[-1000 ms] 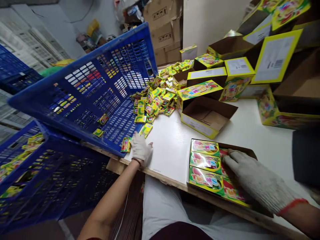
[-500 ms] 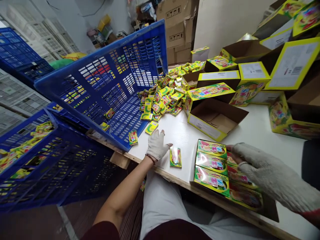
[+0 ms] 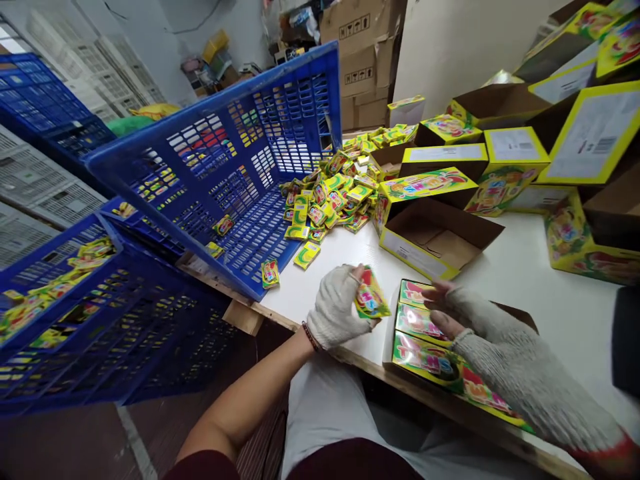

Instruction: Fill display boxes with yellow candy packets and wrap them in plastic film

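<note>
My left hand (image 3: 339,308), in a white fingerless glove, grips a small yellow-green candy box (image 3: 371,293) just above the tabletop. To its right stands a display carton (image 3: 388,347) filled with rows of upright small boxes (image 3: 423,353) with shiny printed fronts. My right hand (image 3: 480,323), gloved the same way, hovers over that carton with thumb and fingers apart. It holds nothing that I can see, and it hides part of the rows below it.
A tilted blue crate (image 3: 210,167) lies at the left, with a heap of small boxes (image 3: 333,200) spilling from its mouth. Open empty cartons (image 3: 440,227) crowd the back right. Another blue crate (image 3: 165,320) stands below the table edge. Brown cardboard boxes (image 3: 357,67) are stacked behind.
My left hand has picked up the small box that lay on the table and moved right with it. My right hand has shifted left, away from the boxes' far side, over the carton.
</note>
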The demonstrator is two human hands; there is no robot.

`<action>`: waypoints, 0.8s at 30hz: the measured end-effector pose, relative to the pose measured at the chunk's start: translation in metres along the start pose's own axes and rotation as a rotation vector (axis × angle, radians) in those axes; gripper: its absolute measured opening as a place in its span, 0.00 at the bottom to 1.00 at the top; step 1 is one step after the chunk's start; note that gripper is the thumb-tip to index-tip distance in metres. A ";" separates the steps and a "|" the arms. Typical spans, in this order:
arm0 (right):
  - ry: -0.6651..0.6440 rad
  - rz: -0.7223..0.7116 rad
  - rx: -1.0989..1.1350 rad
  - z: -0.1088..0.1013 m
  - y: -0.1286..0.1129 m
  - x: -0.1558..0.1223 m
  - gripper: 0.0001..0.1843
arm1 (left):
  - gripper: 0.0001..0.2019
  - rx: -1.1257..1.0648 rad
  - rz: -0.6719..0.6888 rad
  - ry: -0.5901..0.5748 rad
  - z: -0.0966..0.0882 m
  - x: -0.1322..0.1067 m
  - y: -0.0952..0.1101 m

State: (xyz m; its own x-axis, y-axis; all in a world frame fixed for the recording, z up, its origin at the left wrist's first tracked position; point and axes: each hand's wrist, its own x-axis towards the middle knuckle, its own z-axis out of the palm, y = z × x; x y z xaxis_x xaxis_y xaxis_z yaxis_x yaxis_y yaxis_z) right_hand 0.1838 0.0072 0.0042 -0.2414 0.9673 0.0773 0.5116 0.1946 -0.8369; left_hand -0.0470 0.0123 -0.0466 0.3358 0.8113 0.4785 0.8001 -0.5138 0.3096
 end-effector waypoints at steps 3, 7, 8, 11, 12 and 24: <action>-0.056 0.023 0.099 0.002 -0.020 0.009 0.28 | 0.48 -0.074 0.274 0.061 -0.014 0.012 0.032; -0.067 0.053 -0.036 -0.033 -0.005 0.006 0.26 | 0.46 -0.071 0.038 0.045 -0.020 0.000 0.004; -0.108 0.068 -0.075 -0.047 0.005 0.001 0.28 | 0.42 0.000 -0.143 0.059 -0.021 -0.005 -0.019; -0.301 0.212 -0.218 -0.075 0.030 -0.018 0.29 | 0.38 0.283 -0.725 0.010 -0.027 -0.019 -0.094; -0.365 0.280 -0.281 -0.078 0.035 -0.022 0.28 | 0.38 0.350 -0.876 -0.077 -0.031 -0.022 -0.115; -0.528 0.182 -0.445 -0.025 0.069 -0.021 0.08 | 0.34 0.089 -0.936 -0.054 -0.036 -0.022 -0.115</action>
State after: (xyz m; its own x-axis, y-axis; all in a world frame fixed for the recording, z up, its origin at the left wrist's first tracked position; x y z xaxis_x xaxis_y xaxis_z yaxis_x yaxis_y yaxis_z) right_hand 0.2443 0.0045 -0.0416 -0.4296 0.8050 -0.4091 0.8425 0.1942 -0.5025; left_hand -0.1645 0.0438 -0.0633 -0.4425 0.8964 0.0272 0.7906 0.3756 0.4836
